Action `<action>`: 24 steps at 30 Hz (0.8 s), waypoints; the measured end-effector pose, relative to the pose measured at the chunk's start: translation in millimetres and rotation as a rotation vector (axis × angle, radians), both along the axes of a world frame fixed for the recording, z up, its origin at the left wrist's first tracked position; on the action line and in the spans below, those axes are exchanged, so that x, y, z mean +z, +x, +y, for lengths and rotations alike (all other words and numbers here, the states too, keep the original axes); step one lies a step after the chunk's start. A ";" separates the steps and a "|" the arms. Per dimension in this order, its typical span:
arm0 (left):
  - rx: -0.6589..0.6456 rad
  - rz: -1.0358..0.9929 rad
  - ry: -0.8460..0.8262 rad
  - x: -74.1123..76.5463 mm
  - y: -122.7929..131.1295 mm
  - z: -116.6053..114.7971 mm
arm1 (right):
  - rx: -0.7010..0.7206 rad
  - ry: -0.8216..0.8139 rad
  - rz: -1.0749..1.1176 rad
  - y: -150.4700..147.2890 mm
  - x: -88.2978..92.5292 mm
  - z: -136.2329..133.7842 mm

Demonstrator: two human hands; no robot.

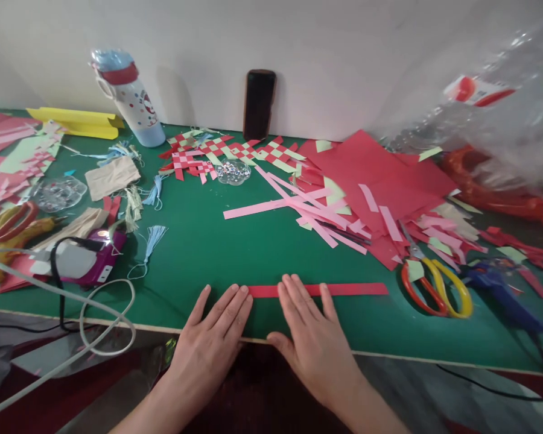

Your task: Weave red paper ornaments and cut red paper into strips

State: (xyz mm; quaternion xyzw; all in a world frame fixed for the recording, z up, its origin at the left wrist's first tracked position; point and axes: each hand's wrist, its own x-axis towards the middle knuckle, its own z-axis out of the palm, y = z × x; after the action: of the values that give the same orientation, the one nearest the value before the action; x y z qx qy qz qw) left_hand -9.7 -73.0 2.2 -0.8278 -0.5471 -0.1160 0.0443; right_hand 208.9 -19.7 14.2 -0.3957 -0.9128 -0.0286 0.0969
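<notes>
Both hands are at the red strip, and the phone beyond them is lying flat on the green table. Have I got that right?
Not quite: the phone stands propped against the wall, as the head view shows. The left hand and right hand are indeed at the red strip.

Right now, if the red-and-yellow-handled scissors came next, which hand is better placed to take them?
Probably the right hand: it rests on the red paper strip, nearer the scissors beyond that strip's right end. The left hand lies farther away, at the strip's left end.
</notes>
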 end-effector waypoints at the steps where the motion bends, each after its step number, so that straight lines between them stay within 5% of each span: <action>1: 0.003 0.000 -0.016 0.9 0.1 -0.2 | -0.037 0.013 -0.006 11.4 -1.8 1.3; 10: 0.018 -0.055 -0.029 2.4 2.4 -0.9 | -0.401 0.049 -0.076 96.4 -11.4 2.6; 19: 0.116 -0.005 -0.038 22.0 34.6 4.4 | -0.431 0.105 -0.028 94.9 -13.8 3.3; 24: -0.011 0.041 -0.078 18.0 65.8 21.2 | -0.446 0.103 0.023 90.9 -15.8 6.7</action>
State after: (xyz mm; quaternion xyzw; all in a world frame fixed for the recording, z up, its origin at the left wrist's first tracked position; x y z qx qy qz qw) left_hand 56.1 -51.8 20.2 -0.8342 -0.5455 -0.0779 0.0225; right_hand 299.8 -13.0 -1.6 -0.5827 -0.7988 -0.0914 0.1187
